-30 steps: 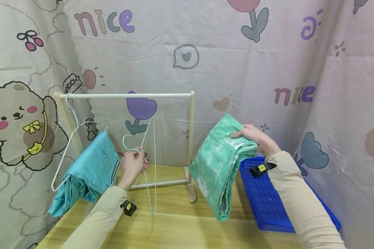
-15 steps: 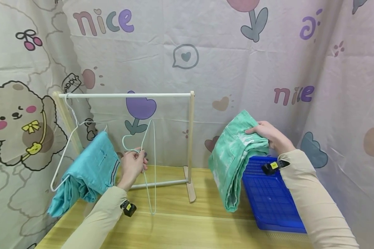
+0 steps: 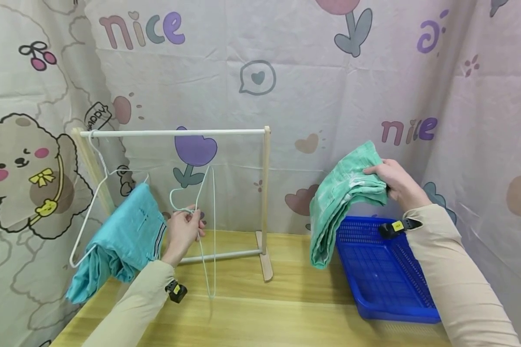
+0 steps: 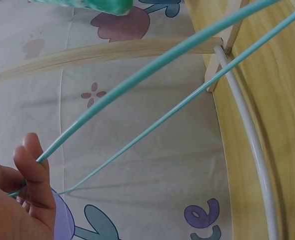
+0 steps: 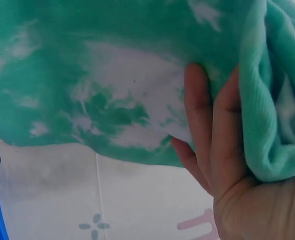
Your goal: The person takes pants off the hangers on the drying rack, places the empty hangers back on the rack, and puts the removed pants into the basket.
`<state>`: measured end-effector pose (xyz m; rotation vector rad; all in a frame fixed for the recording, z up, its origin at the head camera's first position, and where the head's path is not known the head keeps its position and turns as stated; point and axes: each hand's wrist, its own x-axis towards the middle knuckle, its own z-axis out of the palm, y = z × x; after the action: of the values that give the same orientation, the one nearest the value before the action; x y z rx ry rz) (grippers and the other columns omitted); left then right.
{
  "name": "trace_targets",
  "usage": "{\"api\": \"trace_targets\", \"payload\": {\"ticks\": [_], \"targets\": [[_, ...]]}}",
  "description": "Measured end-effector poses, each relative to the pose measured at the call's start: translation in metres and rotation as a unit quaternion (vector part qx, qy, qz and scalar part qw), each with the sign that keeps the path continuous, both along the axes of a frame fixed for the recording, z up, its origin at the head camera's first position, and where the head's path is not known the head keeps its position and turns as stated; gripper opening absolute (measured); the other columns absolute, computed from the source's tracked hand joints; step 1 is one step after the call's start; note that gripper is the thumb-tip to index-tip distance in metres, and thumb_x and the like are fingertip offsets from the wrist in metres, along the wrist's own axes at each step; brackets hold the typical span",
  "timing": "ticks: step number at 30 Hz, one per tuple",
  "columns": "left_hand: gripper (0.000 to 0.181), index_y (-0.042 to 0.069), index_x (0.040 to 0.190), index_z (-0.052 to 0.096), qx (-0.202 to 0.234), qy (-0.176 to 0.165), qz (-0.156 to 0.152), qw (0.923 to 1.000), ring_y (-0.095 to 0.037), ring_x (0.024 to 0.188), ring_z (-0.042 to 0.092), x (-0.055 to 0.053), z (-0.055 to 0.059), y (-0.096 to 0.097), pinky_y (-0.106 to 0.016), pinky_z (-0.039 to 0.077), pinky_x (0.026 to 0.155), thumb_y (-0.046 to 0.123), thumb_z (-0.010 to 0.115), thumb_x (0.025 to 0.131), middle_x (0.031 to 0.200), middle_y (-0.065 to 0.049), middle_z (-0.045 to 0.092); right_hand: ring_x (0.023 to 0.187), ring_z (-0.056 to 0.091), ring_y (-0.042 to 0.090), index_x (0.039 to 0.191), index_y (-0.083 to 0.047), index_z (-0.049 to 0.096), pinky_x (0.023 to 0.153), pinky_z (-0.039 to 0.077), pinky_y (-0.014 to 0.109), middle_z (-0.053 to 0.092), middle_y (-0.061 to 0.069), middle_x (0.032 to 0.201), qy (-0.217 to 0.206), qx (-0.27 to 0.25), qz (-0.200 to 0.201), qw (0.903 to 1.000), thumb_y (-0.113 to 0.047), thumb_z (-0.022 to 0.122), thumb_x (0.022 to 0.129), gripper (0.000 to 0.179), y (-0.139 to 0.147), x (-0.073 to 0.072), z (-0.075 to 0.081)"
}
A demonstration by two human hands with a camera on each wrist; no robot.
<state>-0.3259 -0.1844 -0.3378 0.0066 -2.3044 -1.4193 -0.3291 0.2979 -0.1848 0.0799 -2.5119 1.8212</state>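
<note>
My left hand (image 3: 183, 233) pinches a mint-green wire hanger (image 3: 214, 231) near its hook. The hanger is turned sideways in front of the rack, its long loop pointing down. Up on the right, my right hand (image 3: 399, 183) holds folded green-and-white tie-dye pants (image 3: 347, 183) with the thumb on top. Their folded layers droop to the left, clear of the table. In the right wrist view, the fingers lie against the tie-dye cloth (image 5: 112, 105). Blue pants (image 3: 130, 231) with a dark stripe hang folded over a white hanger (image 3: 89, 219) at the left.
A wooden rack with a white top rail (image 3: 178, 132) stands behind my left hand, on a wood-grain table (image 3: 260, 318). Below the tie-dye pants, at the right, is a blue plastic basket (image 3: 386, 284). A printed curtain (image 3: 260, 43) encloses the back and sides.
My right hand has carried the tie-dye pants rightward and up, toward and above the basket. The left hand and mint hanger have stayed almost in place.
</note>
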Motion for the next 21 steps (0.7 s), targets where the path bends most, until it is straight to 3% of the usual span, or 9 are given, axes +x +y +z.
{"api": "trace_targets", "payload": {"ticks": [3,7,11,15,18,21], "targets": [[0.040,-0.005,0.131,0.057,-0.003,0.001,0.001,1.0000,-0.012,0.046,0.062,0.000,0.000,0.000,-0.026,0.050,0.042,0.021,0.049,0.103,0.076,-0.014,0.070,0.069,0.064,-0.001,0.138,0.000,0.035,0.066,0.056,0.017,0.060,-0.013,0.078,0.006,-0.032,-0.015,0.9994,-0.009,0.047,0.100,0.041,0.010,0.005,0.004],[0.040,-0.005,0.131,0.057,-0.010,0.007,0.005,0.9999,-0.012,0.044,0.061,0.001,-0.001,-0.001,-0.026,0.049,0.041,0.022,0.049,0.102,0.074,-0.013,0.070,0.066,0.064,0.001,0.115,-0.008,0.043,0.062,0.057,0.017,0.062,-0.010,0.076,0.029,-0.096,-0.042,0.9941,-0.005,0.050,0.097,0.019,0.020,0.012,0.009],[0.040,-0.004,0.130,0.057,-0.013,0.006,0.007,0.9999,-0.013,0.044,0.061,0.002,-0.003,-0.002,-0.027,0.049,0.041,0.022,0.049,0.102,0.074,-0.014,0.070,0.065,0.065,0.002,0.108,-0.010,0.044,0.059,0.056,0.018,0.063,-0.009,0.075,0.056,-0.148,-0.067,0.9850,-0.003,0.051,0.096,0.016,0.028,0.019,0.014],[0.040,-0.005,0.131,0.056,-0.009,0.004,0.007,0.9999,-0.018,0.048,0.065,0.001,-0.004,-0.002,-0.030,0.052,0.043,0.022,0.049,0.102,0.077,-0.016,0.070,0.070,0.063,0.000,0.110,-0.013,0.043,0.063,0.055,0.016,0.062,-0.011,0.082,0.076,-0.167,-0.104,0.9775,-0.004,0.049,0.097,0.016,0.033,0.022,0.017],[0.039,-0.005,0.128,0.059,-0.016,0.002,0.009,0.9998,-0.019,0.049,0.065,0.000,-0.005,-0.002,-0.029,0.052,0.043,0.022,0.049,0.102,0.078,-0.017,0.071,0.079,0.058,-0.002,0.130,-0.010,0.041,0.066,0.053,0.014,0.056,-0.009,0.097,0.081,-0.170,-0.137,0.9724,-0.007,0.046,0.099,0.031,0.035,0.022,0.015],[0.038,-0.003,0.127,0.060,-0.022,-0.003,0.012,0.9997,-0.016,0.047,0.063,0.000,-0.005,-0.002,-0.026,0.049,0.042,0.024,0.049,0.102,0.079,-0.017,0.072,0.089,0.051,0.001,0.149,-0.004,0.026,0.067,0.050,0.010,0.046,-0.005,0.108,0.084,-0.183,-0.165,0.9657,-0.008,0.042,0.100,0.052,0.033,0.018,0.012]]}}
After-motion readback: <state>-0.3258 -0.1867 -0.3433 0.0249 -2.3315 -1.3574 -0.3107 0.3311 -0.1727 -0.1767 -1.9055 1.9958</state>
